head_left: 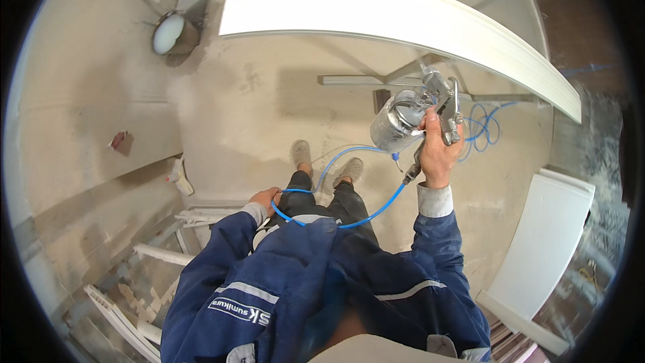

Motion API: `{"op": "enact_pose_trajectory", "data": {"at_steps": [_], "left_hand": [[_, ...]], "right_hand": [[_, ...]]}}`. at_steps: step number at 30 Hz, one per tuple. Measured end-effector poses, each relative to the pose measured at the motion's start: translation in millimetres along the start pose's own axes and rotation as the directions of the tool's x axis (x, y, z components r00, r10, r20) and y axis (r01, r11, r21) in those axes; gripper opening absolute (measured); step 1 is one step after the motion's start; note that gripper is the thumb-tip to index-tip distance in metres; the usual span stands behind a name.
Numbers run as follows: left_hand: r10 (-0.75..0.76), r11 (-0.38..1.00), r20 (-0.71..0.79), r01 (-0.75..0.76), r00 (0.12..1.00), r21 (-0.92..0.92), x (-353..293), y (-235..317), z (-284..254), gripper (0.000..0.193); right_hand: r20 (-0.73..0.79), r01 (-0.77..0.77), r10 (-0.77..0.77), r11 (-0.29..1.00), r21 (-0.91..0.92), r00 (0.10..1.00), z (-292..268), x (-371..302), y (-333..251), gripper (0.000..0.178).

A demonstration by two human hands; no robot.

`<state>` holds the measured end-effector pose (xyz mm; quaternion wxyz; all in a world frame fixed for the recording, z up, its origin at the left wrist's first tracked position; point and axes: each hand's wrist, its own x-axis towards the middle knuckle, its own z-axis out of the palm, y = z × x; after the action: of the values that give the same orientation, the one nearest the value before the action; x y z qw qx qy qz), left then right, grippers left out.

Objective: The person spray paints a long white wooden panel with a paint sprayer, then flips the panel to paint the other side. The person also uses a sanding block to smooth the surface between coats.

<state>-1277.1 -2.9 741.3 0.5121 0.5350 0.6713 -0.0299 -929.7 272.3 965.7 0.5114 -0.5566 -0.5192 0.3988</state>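
Note:
My right hand is wrapped round the grip of a metal spray gun, held out ahead and to the right. A round silver paint cup hangs tilted from the gun. From the gun's handle a blue air hose loops back toward my waist. My left hand is closed on a bend of this hose beside my left thigh. Just beyond the gun's nozzle lies a long white panel with a grooved near edge, raised above the floor on a stand.
A bucket of pale liquid stands at the far left. White boards lean at the right, and white frame pieces are stacked at the lower left. More blue hose coils on the floor beneath the panel's right part.

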Motion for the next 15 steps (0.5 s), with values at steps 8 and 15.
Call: {"op": "enact_pose_trajectory", "data": {"at_steps": [8,15], "left_hand": [[0.337,0.931,-0.099,-0.317,0.936,0.179,32.9,67.9,14.7,0.032],[0.549,0.836,-0.114,-0.542,0.828,0.089,35.7,160.1,4.7,0.026]], "right_hand": [[-0.335,0.06,-0.113,0.985,-0.164,0.935,-134.8,15.1,17.2,0.012],[-0.52,0.014,-0.279,0.89,-0.456,0.807,-216.9,27.9,21.1,0.024]]}}
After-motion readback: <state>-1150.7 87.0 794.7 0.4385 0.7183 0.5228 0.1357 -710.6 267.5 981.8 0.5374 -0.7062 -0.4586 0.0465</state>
